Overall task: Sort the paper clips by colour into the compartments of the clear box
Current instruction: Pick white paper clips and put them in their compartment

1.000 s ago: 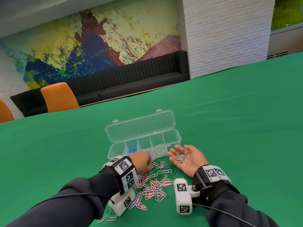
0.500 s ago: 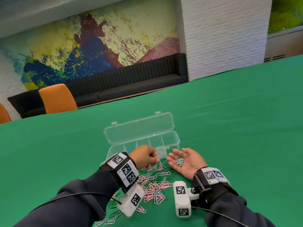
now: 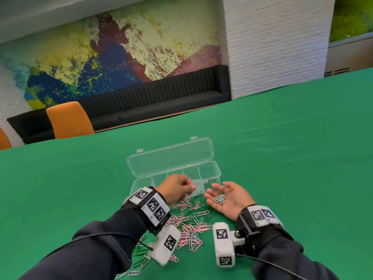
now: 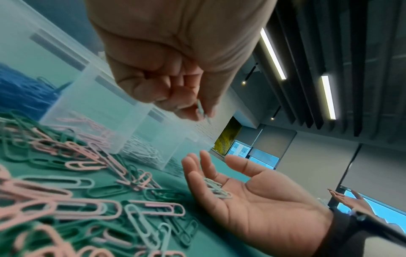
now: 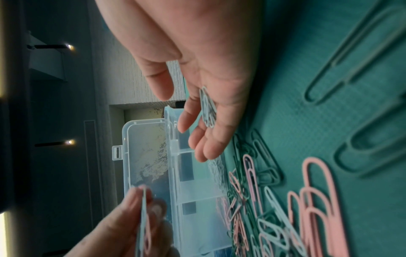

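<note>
A loose heap of pink, green and white paper clips point(image 3: 189, 223) is spread on the green table point(image 3: 282, 158), nearest the viewer and beneath both wrists. Beyond the heap, the right hand point(image 3: 229, 200) is held palm up with its fingers point(image 4: 206, 161) extended and relaxed; a small cluster of white clips point(image 3: 220, 199) is cradled in the palm, just behind the finger bases. To its left, the left hand point(image 3: 175, 187) is raised above the heap with fingers curled, and a pale clip point(image 4: 201, 108) is pinched between thumb and fingertips; in the right wrist view, a pink clip appears to be held alongside it. Just past the fingertips of both hands, the clear box point(image 3: 214, 172) is seen with its lid point(image 3: 171, 156) folded back. White clips lie in the compartment directly ahead of the left fingertips, pink clips in the one to its left, and blue clips farther left.
</note>
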Demonstrator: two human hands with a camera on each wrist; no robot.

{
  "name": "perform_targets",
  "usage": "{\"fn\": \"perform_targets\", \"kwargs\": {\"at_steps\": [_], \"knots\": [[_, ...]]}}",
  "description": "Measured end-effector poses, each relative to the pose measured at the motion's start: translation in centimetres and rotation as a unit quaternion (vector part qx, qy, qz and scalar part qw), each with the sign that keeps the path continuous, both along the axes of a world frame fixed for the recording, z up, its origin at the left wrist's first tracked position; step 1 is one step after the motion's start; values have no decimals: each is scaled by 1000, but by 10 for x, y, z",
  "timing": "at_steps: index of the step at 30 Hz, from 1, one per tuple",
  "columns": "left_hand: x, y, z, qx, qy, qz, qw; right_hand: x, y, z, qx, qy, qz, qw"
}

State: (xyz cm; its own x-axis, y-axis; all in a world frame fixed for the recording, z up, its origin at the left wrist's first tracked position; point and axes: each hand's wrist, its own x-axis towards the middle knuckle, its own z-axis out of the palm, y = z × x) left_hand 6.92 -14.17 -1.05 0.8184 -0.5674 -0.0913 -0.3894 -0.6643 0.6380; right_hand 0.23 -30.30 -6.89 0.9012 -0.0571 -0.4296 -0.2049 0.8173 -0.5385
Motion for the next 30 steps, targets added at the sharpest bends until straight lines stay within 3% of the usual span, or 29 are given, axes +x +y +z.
{"fn": "perform_targets", "kwargs": {"at_steps": [5, 14, 23, 30], "knots": [[-3, -25, -3, -113, -10, 33, 993, 1, 2, -3, 5, 8, 30, 999], [0, -24, -6, -178, 69, 54, 980, 3, 1, -5, 28, 5, 43, 999], [-11, -21, 2, -317, 109, 75, 939, 2, 3, -3, 45, 1, 59, 997], [-15, 32, 1, -286, 79, 121, 947, -1, 2, 0, 72, -9, 48, 996]]}}
